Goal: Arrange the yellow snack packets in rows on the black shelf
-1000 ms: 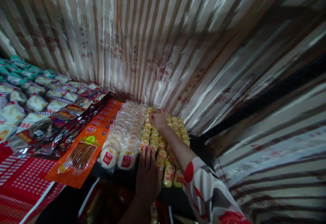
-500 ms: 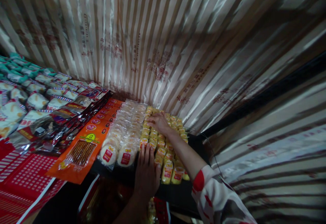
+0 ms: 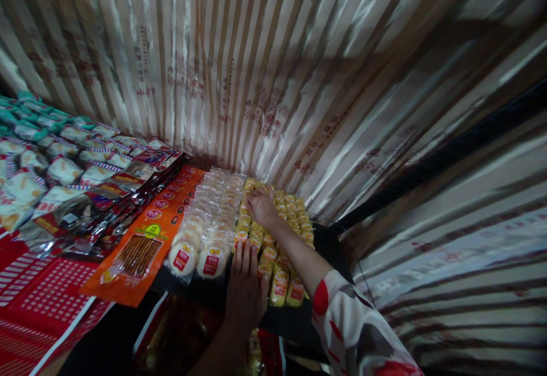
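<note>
Rows of small yellow wrapped cakes (image 3: 280, 287) lie on a dark shelf. My left hand (image 3: 245, 285) rests at the front of these rows, its fingers stretched out and touching the nearest packs. Farther back, my right hand (image 3: 261, 205) reaches over the same rows with its fingers bent down onto the packs; whether it grips one is hidden. Just left of the cakes run two rows of round white wrapped cakes (image 3: 212, 259) with red labels. Beside those lies an orange snack packet (image 3: 132, 256) with brown sticks showing through its window.
Dark shiny packets (image 3: 98, 205) and white-and-green bags (image 3: 64, 169) fill the left side. A red plastic basket (image 3: 51, 285) stands at the lower left, and another container (image 3: 147, 319) sits under the shelf edge. A pleated curtain (image 3: 265, 68) hangs behind, with a black pole (image 3: 427, 162) at right.
My right hand has shifted slightly left over the yellow cakes, and its sleeve has moved left too. My left hand has stayed nearly in place.
</note>
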`<state>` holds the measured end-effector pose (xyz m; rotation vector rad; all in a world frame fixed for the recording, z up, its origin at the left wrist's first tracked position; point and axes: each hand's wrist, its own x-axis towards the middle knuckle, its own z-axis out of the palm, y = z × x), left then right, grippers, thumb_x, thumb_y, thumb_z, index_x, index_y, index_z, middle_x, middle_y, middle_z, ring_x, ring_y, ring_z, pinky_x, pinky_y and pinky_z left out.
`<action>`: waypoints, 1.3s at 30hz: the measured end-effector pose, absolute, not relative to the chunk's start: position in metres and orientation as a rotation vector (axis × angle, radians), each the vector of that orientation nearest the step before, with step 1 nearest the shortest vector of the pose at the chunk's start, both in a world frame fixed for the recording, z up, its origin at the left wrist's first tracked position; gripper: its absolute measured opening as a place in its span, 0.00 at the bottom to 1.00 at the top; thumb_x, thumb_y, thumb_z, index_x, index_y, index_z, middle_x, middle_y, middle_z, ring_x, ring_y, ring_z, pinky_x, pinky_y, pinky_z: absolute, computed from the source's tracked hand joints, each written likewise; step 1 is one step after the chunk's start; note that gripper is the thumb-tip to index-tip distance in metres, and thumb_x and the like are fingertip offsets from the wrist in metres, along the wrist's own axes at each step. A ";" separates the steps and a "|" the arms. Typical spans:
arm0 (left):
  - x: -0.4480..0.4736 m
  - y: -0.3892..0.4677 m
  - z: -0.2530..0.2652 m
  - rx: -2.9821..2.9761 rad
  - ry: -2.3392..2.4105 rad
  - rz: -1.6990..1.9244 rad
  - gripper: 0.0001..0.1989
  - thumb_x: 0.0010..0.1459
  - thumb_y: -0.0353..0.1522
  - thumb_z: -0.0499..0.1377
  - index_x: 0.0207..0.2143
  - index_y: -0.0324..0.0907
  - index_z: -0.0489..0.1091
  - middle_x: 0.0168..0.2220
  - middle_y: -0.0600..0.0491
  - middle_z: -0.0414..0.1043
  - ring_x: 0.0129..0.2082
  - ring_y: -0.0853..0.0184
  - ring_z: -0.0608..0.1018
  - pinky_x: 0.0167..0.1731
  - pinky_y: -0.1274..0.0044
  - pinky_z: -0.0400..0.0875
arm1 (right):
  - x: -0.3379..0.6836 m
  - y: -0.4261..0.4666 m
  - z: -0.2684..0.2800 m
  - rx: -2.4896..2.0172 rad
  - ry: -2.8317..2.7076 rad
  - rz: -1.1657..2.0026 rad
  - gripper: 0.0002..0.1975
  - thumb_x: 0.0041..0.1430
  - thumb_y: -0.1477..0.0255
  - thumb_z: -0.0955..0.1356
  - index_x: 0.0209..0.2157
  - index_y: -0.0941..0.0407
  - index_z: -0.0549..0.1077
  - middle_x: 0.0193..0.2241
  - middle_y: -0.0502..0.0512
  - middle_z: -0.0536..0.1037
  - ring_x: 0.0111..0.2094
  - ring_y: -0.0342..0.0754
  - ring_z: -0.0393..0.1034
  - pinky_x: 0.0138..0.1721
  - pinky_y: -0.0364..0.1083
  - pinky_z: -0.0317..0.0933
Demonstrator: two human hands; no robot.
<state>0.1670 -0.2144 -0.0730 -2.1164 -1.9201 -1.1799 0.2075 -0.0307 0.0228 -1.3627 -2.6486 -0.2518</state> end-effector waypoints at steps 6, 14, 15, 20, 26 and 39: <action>0.167 -0.214 -0.075 -2.135 -1.939 -1.155 0.30 0.58 0.29 0.50 0.61 0.33 0.45 0.64 0.40 0.42 0.64 0.53 0.45 0.56 0.60 0.59 | 0.204 -0.033 0.024 -1.374 -2.668 -0.341 0.09 0.58 0.76 0.62 0.31 0.57 0.73 0.34 0.58 0.77 0.44 0.52 0.63 0.57 0.59 0.36; 0.167 -0.215 -0.075 -2.130 -1.944 -1.182 0.29 0.58 0.29 0.50 0.61 0.33 0.46 0.64 0.40 0.43 0.64 0.53 0.46 0.55 0.59 0.60 | 0.220 -0.032 0.027 -1.145 -2.686 -0.030 0.05 0.56 0.75 0.65 0.30 0.56 0.74 0.31 0.53 0.76 0.40 0.48 0.66 0.50 0.49 0.50; 0.167 -0.215 -0.075 -2.132 -1.935 -1.189 0.29 0.58 0.29 0.50 0.61 0.33 0.46 0.64 0.40 0.44 0.64 0.53 0.46 0.55 0.59 0.60 | 0.224 -0.032 0.026 -1.069 -2.742 0.031 0.06 0.56 0.75 0.65 0.29 0.56 0.74 0.30 0.52 0.76 0.38 0.46 0.67 0.49 0.47 0.52; 0.166 -0.215 -0.073 -2.135 -1.913 -1.198 0.30 0.57 0.29 0.51 0.61 0.31 0.46 0.63 0.38 0.44 0.64 0.53 0.45 0.56 0.60 0.60 | 0.227 -0.028 0.020 -1.038 -2.846 0.155 0.05 0.53 0.77 0.67 0.26 0.56 0.75 0.26 0.50 0.76 0.34 0.45 0.68 0.45 0.46 0.54; 0.166 -0.216 -0.074 -2.145 -1.923 -1.163 0.30 0.57 0.30 0.51 0.61 0.31 0.47 0.64 0.39 0.44 0.64 0.53 0.44 0.56 0.59 0.59 | 0.216 -0.027 0.024 -1.255 -2.763 0.114 0.06 0.52 0.77 0.66 0.26 0.57 0.75 0.27 0.51 0.77 0.32 0.44 0.68 0.43 0.43 0.55; 0.165 -0.216 -0.071 -2.161 -1.946 -1.185 0.31 0.58 0.31 0.50 0.61 0.32 0.44 0.64 0.39 0.43 0.64 0.52 0.46 0.55 0.59 0.60 | 0.214 -0.044 0.026 -1.306 -2.630 -0.153 0.06 0.56 0.72 0.65 0.33 0.55 0.74 0.32 0.54 0.75 0.41 0.50 0.63 0.48 0.48 0.50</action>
